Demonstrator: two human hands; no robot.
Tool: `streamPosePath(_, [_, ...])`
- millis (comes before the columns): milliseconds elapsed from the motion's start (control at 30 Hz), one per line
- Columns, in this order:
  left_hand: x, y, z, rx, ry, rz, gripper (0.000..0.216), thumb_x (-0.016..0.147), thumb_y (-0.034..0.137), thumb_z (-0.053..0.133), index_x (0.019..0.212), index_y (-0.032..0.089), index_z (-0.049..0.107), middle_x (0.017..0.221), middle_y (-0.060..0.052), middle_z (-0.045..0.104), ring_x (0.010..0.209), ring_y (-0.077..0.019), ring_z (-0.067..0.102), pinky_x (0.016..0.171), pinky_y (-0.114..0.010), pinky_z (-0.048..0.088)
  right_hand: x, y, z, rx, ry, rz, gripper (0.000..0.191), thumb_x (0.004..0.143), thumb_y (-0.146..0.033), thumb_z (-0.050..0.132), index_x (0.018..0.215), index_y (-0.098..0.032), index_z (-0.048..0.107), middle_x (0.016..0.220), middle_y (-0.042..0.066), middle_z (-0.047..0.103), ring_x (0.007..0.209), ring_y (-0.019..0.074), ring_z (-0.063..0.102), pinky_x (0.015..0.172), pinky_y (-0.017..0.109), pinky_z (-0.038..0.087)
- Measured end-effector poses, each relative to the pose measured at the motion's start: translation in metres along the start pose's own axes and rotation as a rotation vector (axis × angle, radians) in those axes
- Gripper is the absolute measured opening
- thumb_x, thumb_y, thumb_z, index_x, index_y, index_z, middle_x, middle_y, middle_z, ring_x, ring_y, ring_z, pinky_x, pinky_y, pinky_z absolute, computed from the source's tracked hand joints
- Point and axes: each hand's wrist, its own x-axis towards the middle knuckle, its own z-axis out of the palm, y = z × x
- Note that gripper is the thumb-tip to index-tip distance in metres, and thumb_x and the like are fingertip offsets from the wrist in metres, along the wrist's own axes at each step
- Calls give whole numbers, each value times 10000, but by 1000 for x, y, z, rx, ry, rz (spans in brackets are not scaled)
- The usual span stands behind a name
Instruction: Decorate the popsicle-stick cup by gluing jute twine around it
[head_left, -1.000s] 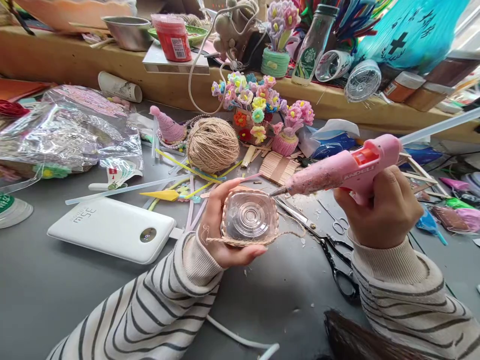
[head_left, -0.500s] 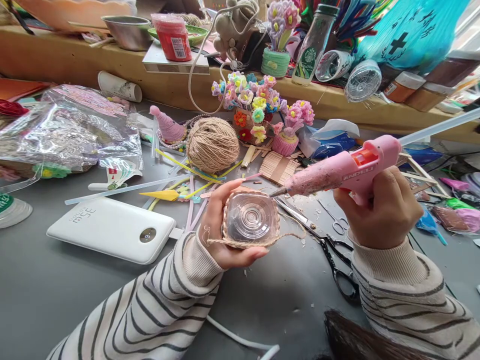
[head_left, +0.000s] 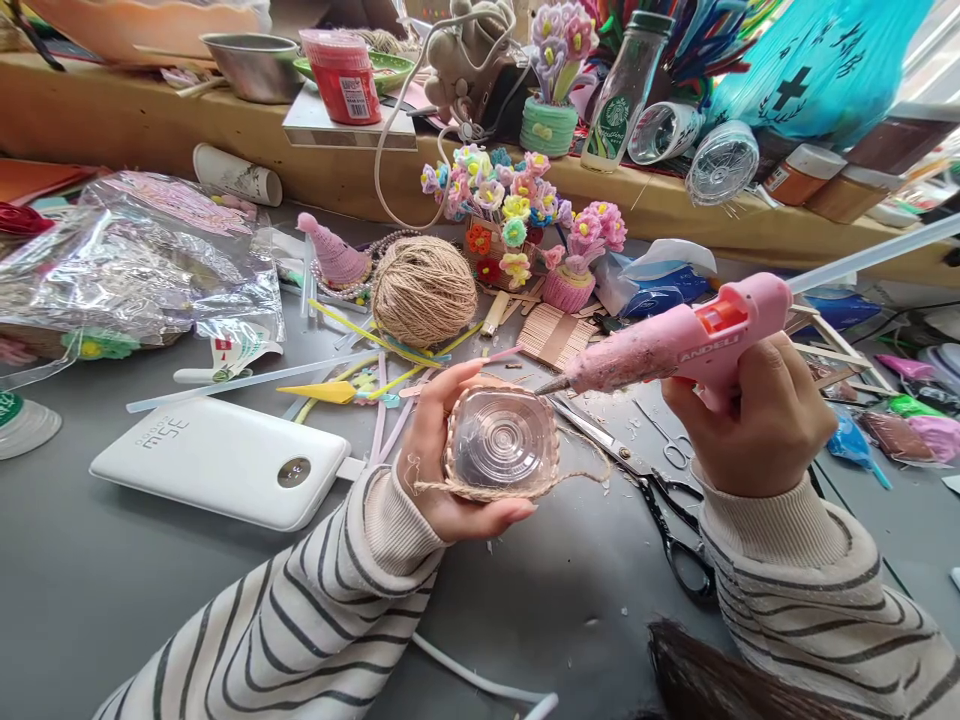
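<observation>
We've got the clear container (head_left: 504, 440) gripped in our left hand (head_left: 433, 490), thumb along its near side, fingers round the left and far sides. Ringed face is up; can't tell if that's base or lid. It's held above the table (head_left: 585, 610), left of our right hand (head_left: 765, 420). Tan twine (head_left: 480, 492) goes round its edge. One strand runs along the near side by our left thumb, loose end trails off toward our right wrist.

Right hand is clenched round the grip of the pink glue gun (head_left: 667, 348). Translucent glue stick (head_left: 877, 255) pokes out the back, above our right knuckles. Nozzle points left at the container's far right corner; can't tell if the tip touches or sits just off it.

Nearby: black-handled scissors (head_left: 628, 455) lie between our hands, blades angled toward the container, handles just left of our right wrist. Small scissors (head_left: 677, 452) sit beside them, close to our right hand. Twine ball (head_left: 424, 292) is beyond our left hand; yellow pointed piece (head_left: 322, 391) is left of our left fingers. White power bank (head_left: 217, 460) lies flat, left of our left wrist. Flat row of wooden sticks (head_left: 555, 338) is past the container, craft flowers (head_left: 517, 205) farther out.
</observation>
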Motion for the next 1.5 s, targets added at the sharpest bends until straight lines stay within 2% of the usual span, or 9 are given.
streamPosePath(300, [1, 3, 1, -2, -6, -4, 871, 617, 434, 795, 1357, 279, 362, 1126, -84, 631, 1023, -286, 627, 928, -499, 492, -1, -4, 6, 5, -1, 328, 363, 763, -487, 624, 670, -250, 365, 583, -41, 339, 499, 126, 345, 477, 280, 327])
streamPosePath(433, [2, 2, -1, 9, 10, -8, 862, 622, 446, 788, 1353, 262, 369, 1110, -85, 636, 1009, -286, 633, 935, -494, 486, -2, 1, 11, 138, -163, 578, 425, 715, -606, 595, 635, -239, 396, 526, -66, 328, 460, 103, 279, 455, 271, 287])
streamPosePath(600, [3, 0, -6, 32, 69, -11, 848, 617, 454, 778, 1358, 280, 402, 1113, -91, 629, 999, -300, 637, 878, -472, 513, -7, 8, 21, 176, -494, 688, 476, 729, -675, 506, 603, -225, 414, 521, -49, 400, 472, 104, 345, 473, 253, 295])
streamPosePath(867, [8, -1, -10, 165, 312, 82, 779, 607, 540, 735, 1308, 307, 488, 1081, -81, 621, 904, -293, 632, 780, -467, 535, -28, 8, 42, 56, -671, 653, 349, 711, -493, 597, 804, -157, 585, 684, 78, 597, 635, 212, 528, 577, 299, 370])
streamPosePath(1033, [14, 3, -13, 154, 295, 154, 788, 618, 526, 749, 1317, 278, 482, 1050, -73, 619, 890, -262, 629, 772, -418, 519, -35, 7, 45, 44, -713, 627, 267, 726, -365, 643, 830, -118, 638, 773, 142, 624, 827, 287, 546, 701, 362, 409])
streamPosePath(1133, [19, 7, -13, 137, 258, 205, 747, 643, 484, 747, 1307, 260, 488, 1018, -53, 630, 845, -216, 632, 745, -366, 522, -31, 9, 42, 110, -704, 614, 301, 742, -411, 665, 797, -115, 648, 852, 175, 623, 919, 315, 517, 770, 416, 411])
streamPosePath(1267, [23, 11, -8, 121, 234, 220, 696, 678, 461, 720, 1295, 237, 486, 1003, -51, 654, 841, -217, 659, 732, -347, 540, -8, 4, 24, 359, -682, 548, 421, 828, -551, 560, 823, -143, 660, 923, 156, 631, 974, 292, 526, 853, 445, 415])
streamPosePath(1400, [22, 9, -3, 85, 223, 201, 699, 673, 451, 728, 1278, 201, 483, 1033, -75, 664, 896, -237, 683, 768, -346, 552, 17, -14, -7, 783, -787, 409, 660, 875, -718, 263, 897, -184, 651, 920, 78, 675, 861, 184, 630, 760, 329, 503])
streamPosePath(1500, [21, 8, -3, 55, 206, 181, 680, 684, 454, 727, 1266, 199, 485, 1038, -84, 682, 913, -243, 696, 778, -349, 557, 26, -25, -25, 1146, -953, 405, 653, 808, -771, 358, 956, -178, 585, 910, 77, 689, 847, 175, 660, 721, 305, 523])
